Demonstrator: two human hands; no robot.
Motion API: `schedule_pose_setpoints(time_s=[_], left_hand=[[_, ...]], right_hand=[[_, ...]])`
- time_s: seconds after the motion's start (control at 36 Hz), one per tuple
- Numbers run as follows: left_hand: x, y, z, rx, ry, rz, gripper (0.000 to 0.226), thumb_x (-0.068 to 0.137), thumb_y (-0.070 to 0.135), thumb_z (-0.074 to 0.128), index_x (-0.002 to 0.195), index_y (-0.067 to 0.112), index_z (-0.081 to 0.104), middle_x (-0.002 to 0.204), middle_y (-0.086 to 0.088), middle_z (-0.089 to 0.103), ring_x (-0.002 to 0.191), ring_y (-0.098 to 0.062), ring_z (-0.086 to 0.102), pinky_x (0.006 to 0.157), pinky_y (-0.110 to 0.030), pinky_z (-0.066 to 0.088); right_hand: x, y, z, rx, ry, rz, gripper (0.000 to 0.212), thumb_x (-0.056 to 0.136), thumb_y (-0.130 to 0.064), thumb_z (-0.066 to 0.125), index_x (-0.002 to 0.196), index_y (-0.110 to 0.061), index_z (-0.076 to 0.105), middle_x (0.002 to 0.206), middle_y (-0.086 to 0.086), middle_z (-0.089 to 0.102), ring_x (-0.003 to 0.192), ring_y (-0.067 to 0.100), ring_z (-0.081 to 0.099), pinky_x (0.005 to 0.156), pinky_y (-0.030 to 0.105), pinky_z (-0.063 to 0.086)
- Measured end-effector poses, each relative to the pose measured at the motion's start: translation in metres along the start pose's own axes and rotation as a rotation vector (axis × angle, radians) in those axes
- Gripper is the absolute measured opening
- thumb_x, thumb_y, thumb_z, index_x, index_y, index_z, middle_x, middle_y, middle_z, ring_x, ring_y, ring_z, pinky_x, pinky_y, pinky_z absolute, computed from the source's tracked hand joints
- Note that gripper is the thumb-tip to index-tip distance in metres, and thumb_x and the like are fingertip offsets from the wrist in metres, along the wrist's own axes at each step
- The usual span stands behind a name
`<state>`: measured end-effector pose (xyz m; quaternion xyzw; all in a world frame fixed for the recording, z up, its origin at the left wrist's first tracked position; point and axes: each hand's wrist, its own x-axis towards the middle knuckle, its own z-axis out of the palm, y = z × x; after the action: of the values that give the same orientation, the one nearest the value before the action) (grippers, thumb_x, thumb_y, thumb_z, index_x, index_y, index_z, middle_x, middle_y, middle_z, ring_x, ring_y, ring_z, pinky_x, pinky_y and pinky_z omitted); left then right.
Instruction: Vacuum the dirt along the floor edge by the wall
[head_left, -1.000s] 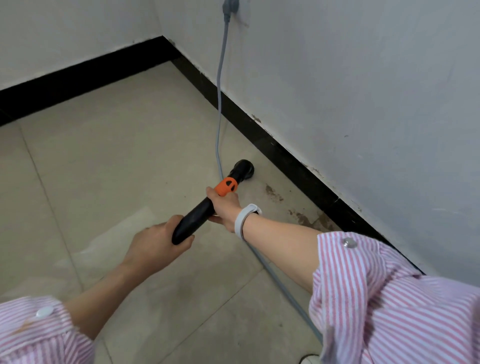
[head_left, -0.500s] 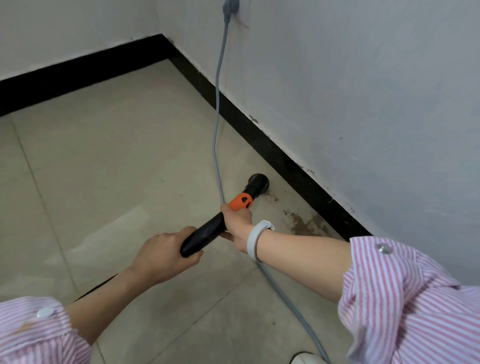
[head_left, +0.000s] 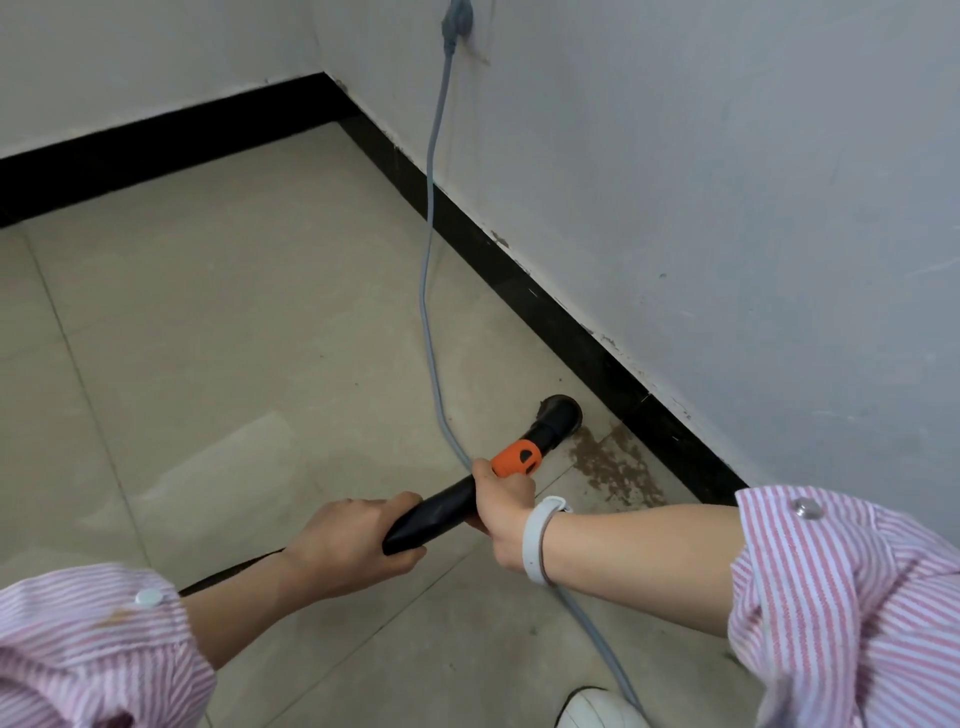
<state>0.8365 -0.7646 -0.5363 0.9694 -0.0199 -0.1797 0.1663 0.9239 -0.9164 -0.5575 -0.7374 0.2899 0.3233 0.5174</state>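
Note:
A black vacuum tube (head_left: 441, 512) with an orange collar (head_left: 517, 457) points down toward the wall. Its round nozzle (head_left: 558, 415) sits on the tiled floor close to the black skirting (head_left: 597, 358). A brown patch of dirt (head_left: 613, 467) lies just right of the nozzle, along the skirting. My left hand (head_left: 348, 545) grips the tube's rear end. My right hand (head_left: 501, 512) grips the tube just behind the orange collar; a white band is on that wrist.
A grey power cable (head_left: 428, 270) hangs from a wall socket (head_left: 457, 21), runs down across the floor beside the nozzle and passes under my right arm. A white shoe (head_left: 597, 709) shows at the bottom edge. Beige tiles stretch to the left.
The nozzle has moved right along the floor toward the skirting and the dirt patch, with both hands following. The view has shifted, so more of the dirt shows.

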Motion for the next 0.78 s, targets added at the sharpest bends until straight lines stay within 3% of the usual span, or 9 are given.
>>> schedule_pose_setpoints(time_s=[0.08,0.14,0.22,0.28,0.36,0.5,0.64,0.78], left_hand=[[0.005,0.005,-0.01,-0.011,-0.005,-0.034,0.042,0.086,0.053,0.048,0.123,0.033,0.045,0.103,0.006,0.067,0.091,-0.019,0.063,0.067,-0.028,0.04],[0.012,0.004,-0.017,-0.029,0.024,-0.058,0.044,0.086,0.056,0.048,0.123,0.032,0.045,0.106,0.007,0.067,0.095,-0.019,0.063,0.071,-0.029,0.043],[0.025,-0.001,-0.024,-0.066,0.095,-0.121,0.044,0.087,0.056,0.05,0.124,0.031,0.044,0.11,0.004,0.065,0.098,-0.023,0.063,0.073,-0.03,0.046],[0.034,-0.003,-0.027,-0.056,0.139,-0.168,0.046,0.089,0.055,0.047,0.127,0.03,0.04,0.112,0.001,0.063,0.097,-0.025,0.062,0.072,-0.032,0.046],[0.044,0.0,-0.029,0.019,0.194,-0.231,0.051,0.093,0.055,0.038,0.134,0.027,0.032,0.116,-0.001,0.058,0.102,-0.026,0.058,0.073,-0.036,0.046],[0.052,0.004,-0.025,0.063,0.136,-0.273,0.053,0.095,0.052,0.035,0.138,0.021,0.026,0.119,-0.003,0.055,0.104,-0.027,0.056,0.076,-0.038,0.049],[0.056,0.007,-0.018,0.044,0.041,-0.192,0.05,0.096,0.049,0.036,0.133,0.016,0.029,0.117,-0.006,0.057,0.098,-0.029,0.058,0.077,-0.038,0.047],[0.049,0.023,-0.005,0.067,0.028,-0.127,0.05,0.097,0.048,0.036,0.133,0.016,0.029,0.118,-0.003,0.056,0.098,-0.027,0.058,0.075,-0.036,0.046]], right_hand=[[0.002,-0.005,0.003,0.029,0.032,-0.021,0.024,0.088,-0.038,0.056,0.089,-0.015,0.05,0.085,0.003,0.062,0.082,0.023,0.063,0.087,0.041,0.055],[0.006,-0.018,0.009,0.072,0.051,-0.074,0.031,0.088,-0.039,0.058,0.102,-0.012,0.052,0.093,0.005,0.064,0.082,0.022,0.062,0.088,0.041,0.054],[0.013,-0.047,0.016,0.102,-0.009,-0.154,0.047,0.087,-0.039,0.06,0.119,-0.006,0.049,0.113,0.011,0.064,0.099,0.028,0.063,0.091,0.041,0.053],[0.018,-0.07,0.019,0.11,-0.079,-0.19,0.05,0.088,-0.036,0.061,0.123,-0.003,0.047,0.116,0.012,0.061,0.103,0.028,0.062,0.088,0.037,0.054],[0.027,-0.093,0.023,0.097,-0.152,-0.191,0.067,0.082,-0.043,0.063,0.13,-0.003,0.041,0.119,0.014,0.06,0.102,0.028,0.062,0.085,0.041,0.057],[0.038,-0.098,0.023,0.079,-0.191,-0.123,0.063,0.089,-0.036,0.061,0.134,-0.005,0.03,0.126,0.015,0.054,0.109,0.029,0.059,0.077,0.034,0.057],[0.05,-0.087,0.016,0.018,-0.154,-0.085,0.063,0.089,-0.04,0.06,0.134,-0.006,0.033,0.123,0.014,0.055,0.108,0.029,0.059,0.087,0.04,0.056],[0.054,-0.067,0.002,0.018,-0.122,-0.03,0.055,0.09,-0.035,0.058,0.132,-0.006,0.037,0.12,0.013,0.057,0.106,0.027,0.059,0.088,0.04,0.056]])
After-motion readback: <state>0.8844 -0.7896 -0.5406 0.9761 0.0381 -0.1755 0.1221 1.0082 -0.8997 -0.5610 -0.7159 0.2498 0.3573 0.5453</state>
